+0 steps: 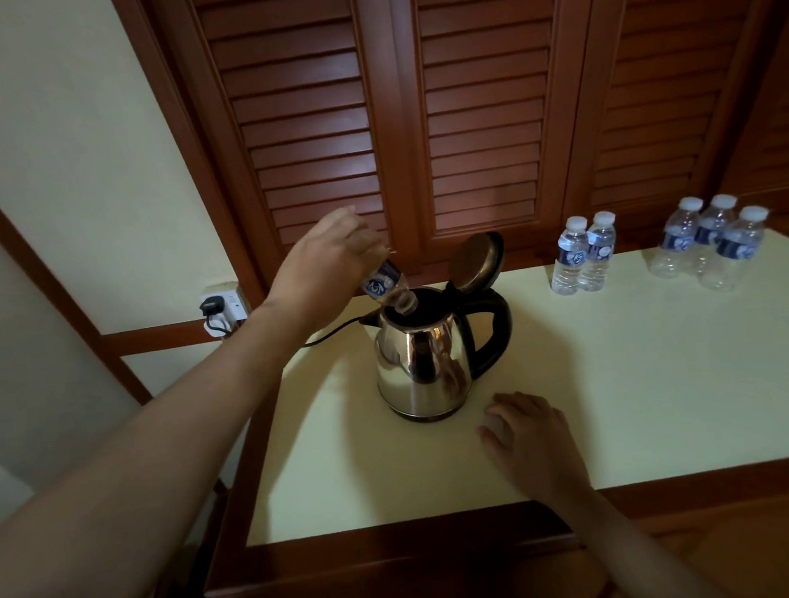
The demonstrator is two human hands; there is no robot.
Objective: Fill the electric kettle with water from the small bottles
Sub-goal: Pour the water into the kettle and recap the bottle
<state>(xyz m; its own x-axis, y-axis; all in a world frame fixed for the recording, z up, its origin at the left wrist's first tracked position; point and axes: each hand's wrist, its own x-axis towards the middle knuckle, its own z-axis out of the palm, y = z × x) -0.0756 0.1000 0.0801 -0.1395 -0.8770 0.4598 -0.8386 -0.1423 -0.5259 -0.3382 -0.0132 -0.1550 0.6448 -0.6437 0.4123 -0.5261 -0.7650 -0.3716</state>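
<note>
My left arm stretches toward 11 o'clock, left hand [327, 257] gripping a bottle [384, 285] tipped into the open kettle [419, 358] on the desk [630, 397]. My right hand [528, 435] rests curled at the kettle's 5 o'clock; whether it holds anything, I cannot tell. I should keep the bottle's neck inside the rim.

Cream countertop [628, 373] with a reddish wood edge [404, 541] sits against dark louvred wooden doors [480, 100]. Pale cream wall [59, 137] on the left, with wood trim [157, 339] and a white wall socket [229, 300]. Light is dim and warm.
</note>
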